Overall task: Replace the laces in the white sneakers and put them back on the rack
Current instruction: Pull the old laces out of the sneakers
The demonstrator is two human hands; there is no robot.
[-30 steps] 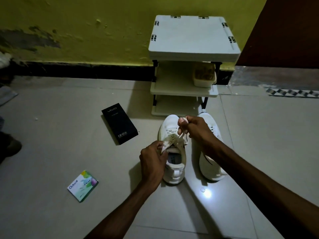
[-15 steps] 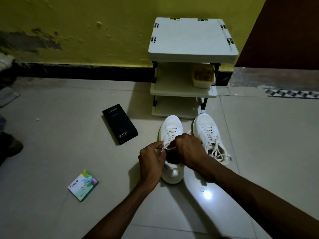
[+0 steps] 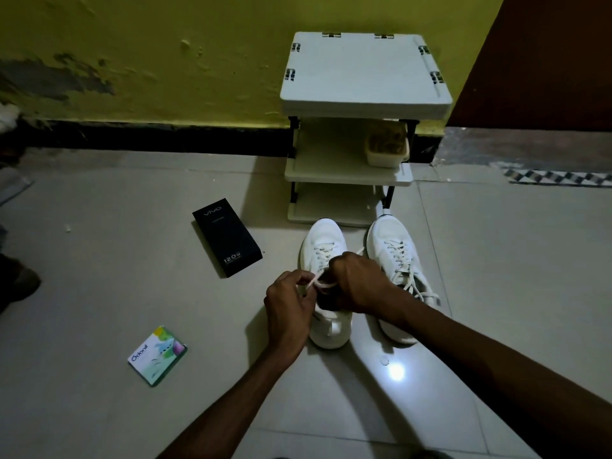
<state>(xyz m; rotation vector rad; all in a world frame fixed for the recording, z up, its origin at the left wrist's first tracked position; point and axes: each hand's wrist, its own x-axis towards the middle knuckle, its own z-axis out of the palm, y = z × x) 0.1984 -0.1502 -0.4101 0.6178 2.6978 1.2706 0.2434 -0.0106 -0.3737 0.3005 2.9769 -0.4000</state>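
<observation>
tiled floor (image 3: pixel 99 293), dim light. left sneaker (image 3: pixel 323 236) sits just before the rack (image 3: pixel 364 77). i see left hand (image 3: pixel 291 309) and right hand (image 3: pixel 357 283) both pinching its lace (image 3: pixel 319 283); i'd pull both ends evenly, snug.

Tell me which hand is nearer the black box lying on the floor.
Left. The left hand pinches the lace at the edge of the sneaker being laced, on the side facing the black box. The right hand holds the lace farther off, over that sneaker's tongue.

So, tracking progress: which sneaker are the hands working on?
The left sneaker, nearer the black box: left hand and right hand pinch its lace. The right sneaker has loose, untouched laces.
</observation>
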